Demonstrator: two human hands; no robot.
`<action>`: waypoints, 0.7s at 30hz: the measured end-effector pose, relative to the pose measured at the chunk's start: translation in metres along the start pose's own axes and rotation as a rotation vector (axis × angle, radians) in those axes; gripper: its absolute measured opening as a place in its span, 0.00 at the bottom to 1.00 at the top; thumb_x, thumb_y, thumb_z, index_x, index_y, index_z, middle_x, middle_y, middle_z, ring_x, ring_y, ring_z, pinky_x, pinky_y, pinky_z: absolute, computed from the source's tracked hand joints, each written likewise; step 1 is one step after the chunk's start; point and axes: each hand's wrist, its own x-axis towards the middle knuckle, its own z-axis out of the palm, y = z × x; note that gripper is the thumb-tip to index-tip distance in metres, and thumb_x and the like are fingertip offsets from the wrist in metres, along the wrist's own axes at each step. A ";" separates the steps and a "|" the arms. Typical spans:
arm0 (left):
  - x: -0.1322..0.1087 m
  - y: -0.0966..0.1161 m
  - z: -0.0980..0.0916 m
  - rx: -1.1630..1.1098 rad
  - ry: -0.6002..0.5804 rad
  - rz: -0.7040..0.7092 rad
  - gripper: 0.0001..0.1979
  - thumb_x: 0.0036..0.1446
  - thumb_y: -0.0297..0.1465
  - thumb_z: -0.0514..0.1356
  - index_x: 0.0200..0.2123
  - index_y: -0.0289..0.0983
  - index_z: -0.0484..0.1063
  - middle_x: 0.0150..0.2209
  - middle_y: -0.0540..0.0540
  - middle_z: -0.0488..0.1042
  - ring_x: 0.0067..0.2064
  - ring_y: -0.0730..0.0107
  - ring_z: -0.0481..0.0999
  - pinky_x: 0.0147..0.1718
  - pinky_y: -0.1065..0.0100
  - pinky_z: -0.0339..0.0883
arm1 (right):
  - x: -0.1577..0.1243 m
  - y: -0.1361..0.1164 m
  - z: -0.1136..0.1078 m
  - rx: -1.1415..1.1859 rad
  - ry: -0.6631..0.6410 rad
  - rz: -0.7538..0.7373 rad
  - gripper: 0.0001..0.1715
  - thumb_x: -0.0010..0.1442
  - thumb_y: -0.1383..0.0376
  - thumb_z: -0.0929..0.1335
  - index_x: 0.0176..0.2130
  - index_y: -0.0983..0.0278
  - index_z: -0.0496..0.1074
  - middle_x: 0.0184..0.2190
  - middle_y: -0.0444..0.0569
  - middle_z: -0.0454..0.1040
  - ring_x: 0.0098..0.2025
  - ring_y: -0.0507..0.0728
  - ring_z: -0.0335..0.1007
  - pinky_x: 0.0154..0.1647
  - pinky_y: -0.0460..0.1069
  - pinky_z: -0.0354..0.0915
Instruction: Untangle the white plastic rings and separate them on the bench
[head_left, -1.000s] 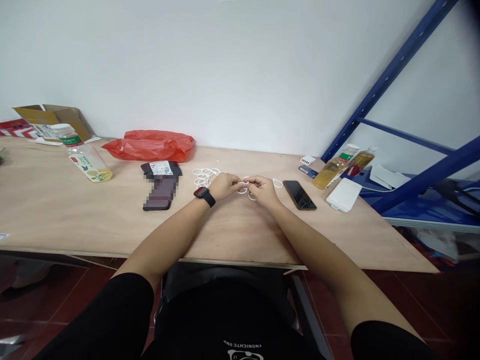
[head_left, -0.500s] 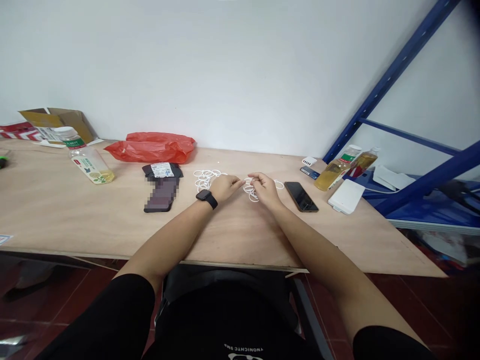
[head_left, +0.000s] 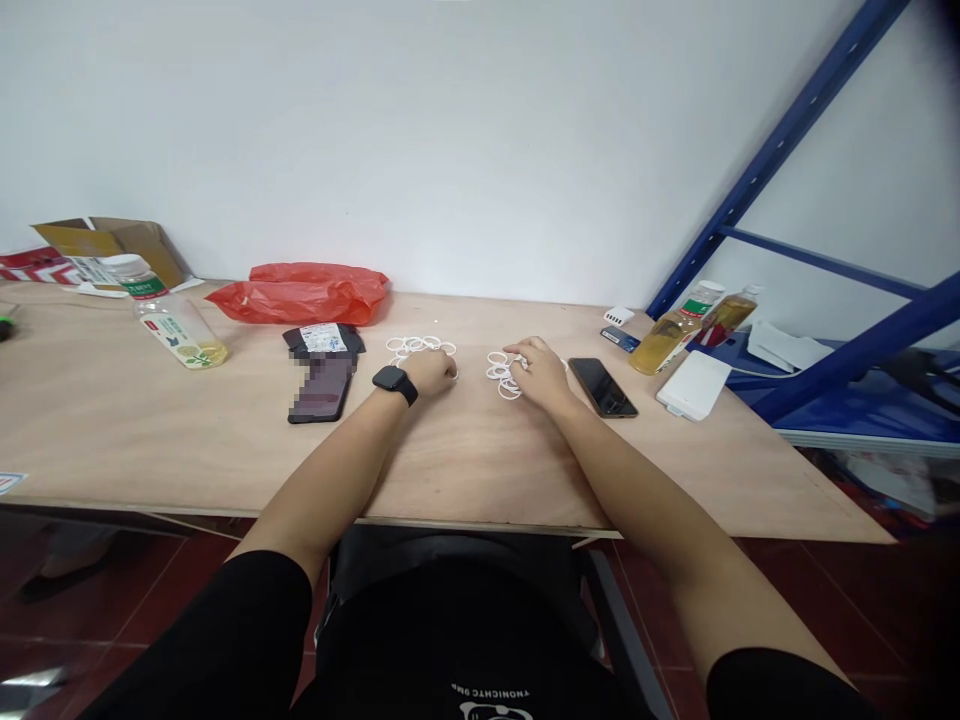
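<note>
White rings are spread over the wooden table in two groups. At the left group of white rings [head_left: 411,345], my left hand [head_left: 430,373] rests low with its fingers curled in. A white bit of ring shows at its fingertips, but whether the fingers grip it is hidden. My right hand [head_left: 546,375] hovers over or touches the right group of white rings [head_left: 498,373]. Its index finger is stretched out and stands apart from the thumb, and the palm hides some of these rings. A black smartwatch [head_left: 390,378] is on my left wrist.
Right of my right hand lies a phone [head_left: 602,387], beside a white case [head_left: 694,385] and a drink bottle [head_left: 671,330]. On the left are another phone [head_left: 319,390], a red plastic bag [head_left: 300,295] and a tilted bottle [head_left: 180,325]. A blue rack [head_left: 780,150] stands right.
My left hand has moved left, away from my right hand, and its fingers have curled toward the left rings. My right hand has shifted slightly right, with its thumb and index finger still apart.
</note>
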 end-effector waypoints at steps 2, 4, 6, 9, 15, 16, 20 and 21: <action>0.000 0.006 0.004 -0.031 0.040 -0.033 0.17 0.57 0.29 0.55 0.48 0.37 0.76 0.45 0.39 0.78 0.46 0.56 0.77 0.45 0.63 0.66 | -0.004 -0.009 0.003 0.016 -0.039 -0.070 0.20 0.58 0.69 0.64 0.46 0.60 0.78 0.44 0.50 0.74 0.44 0.59 0.72 0.48 0.54 0.67; 0.000 0.012 0.007 -0.142 0.082 -0.034 0.21 0.58 0.28 0.54 0.55 0.35 0.69 0.45 0.38 0.78 0.46 0.56 0.77 0.45 0.61 0.66 | -0.009 -0.020 0.007 0.036 -0.077 -0.146 0.18 0.59 0.67 0.65 0.47 0.59 0.77 0.45 0.50 0.74 0.44 0.58 0.72 0.47 0.53 0.68; 0.001 0.020 0.008 -0.396 0.047 -0.010 0.25 0.57 0.27 0.56 0.59 0.34 0.63 0.41 0.40 0.78 0.43 0.60 0.77 0.43 0.63 0.68 | -0.013 -0.030 0.010 0.072 -0.112 -0.234 0.19 0.59 0.66 0.66 0.49 0.58 0.76 0.46 0.50 0.74 0.45 0.58 0.71 0.47 0.52 0.68; 0.003 0.030 0.005 -0.917 -0.035 -0.026 0.30 0.53 0.23 0.57 0.61 0.33 0.57 0.36 0.45 0.78 0.35 0.69 0.76 0.35 0.69 0.68 | -0.015 -0.038 0.013 0.149 -0.142 -0.347 0.19 0.61 0.65 0.66 0.51 0.58 0.74 0.46 0.51 0.74 0.46 0.58 0.71 0.48 0.52 0.67; 0.001 0.033 -0.004 -1.367 -0.031 -0.102 0.29 0.55 0.26 0.59 0.61 0.32 0.60 0.28 0.50 0.72 0.25 0.78 0.68 0.25 0.72 0.58 | -0.010 -0.037 0.008 0.219 -0.024 -0.278 0.15 0.66 0.63 0.63 0.49 0.58 0.75 0.42 0.52 0.75 0.45 0.58 0.71 0.49 0.54 0.67; 0.001 0.033 -0.003 -1.371 -0.034 -0.078 0.29 0.54 0.26 0.60 0.60 0.32 0.62 0.29 0.49 0.73 0.26 0.78 0.68 0.25 0.73 0.58 | -0.010 -0.036 0.008 0.226 -0.007 -0.251 0.15 0.66 0.62 0.63 0.48 0.59 0.76 0.42 0.52 0.75 0.45 0.58 0.71 0.49 0.54 0.67; 0.003 0.036 0.003 -1.274 0.053 -0.020 0.18 0.51 0.32 0.66 0.45 0.32 0.72 0.32 0.46 0.76 0.28 0.78 0.70 0.27 0.74 0.61 | -0.009 -0.034 0.008 0.280 0.023 -0.179 0.15 0.64 0.62 0.64 0.47 0.60 0.76 0.41 0.52 0.76 0.43 0.58 0.71 0.47 0.54 0.67; 0.004 0.037 0.006 -1.241 0.098 -0.028 0.16 0.50 0.33 0.67 0.40 0.31 0.72 0.32 0.46 0.77 0.29 0.77 0.71 0.28 0.73 0.62 | -0.009 -0.032 0.009 0.297 0.027 -0.154 0.15 0.64 0.62 0.64 0.47 0.60 0.76 0.40 0.52 0.76 0.42 0.58 0.71 0.46 0.54 0.67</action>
